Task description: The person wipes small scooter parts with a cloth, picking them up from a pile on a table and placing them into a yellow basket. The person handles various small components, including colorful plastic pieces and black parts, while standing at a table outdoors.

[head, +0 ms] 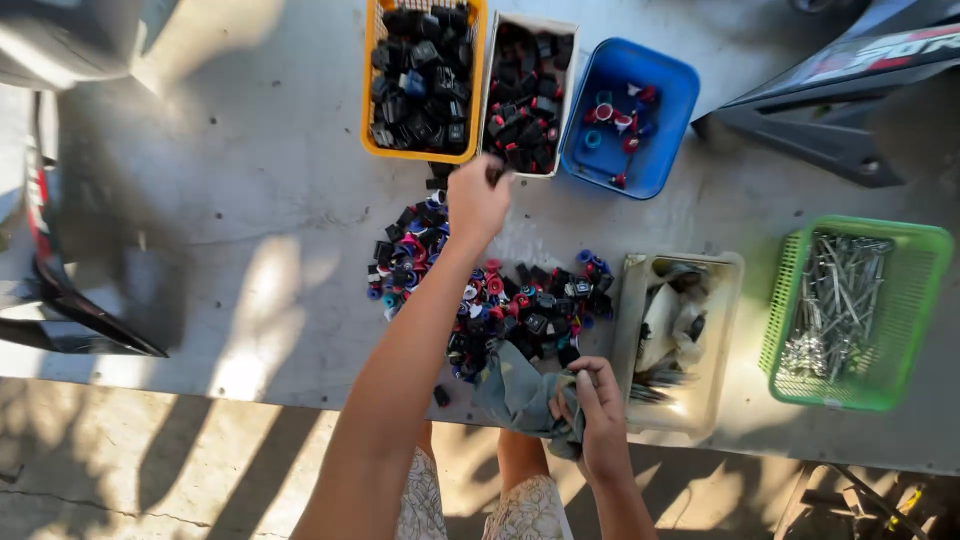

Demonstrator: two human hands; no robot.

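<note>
Two hands worked: the left hand (477,200) pinched something small at the white tray (573,60), upper centre; what, I couldn't tell. The right hand (598,415) clutched a soft grey rag (518,392) beside light, hard plastic switches (500,300), probably best pinched by their sides.

A grey desk (250,200) carries an orange basket (368,120), a white box (572,60), a blue tub (680,110), a beige tray (722,330), a green basket (915,330) and a loose pile of switches (500,305).
</note>
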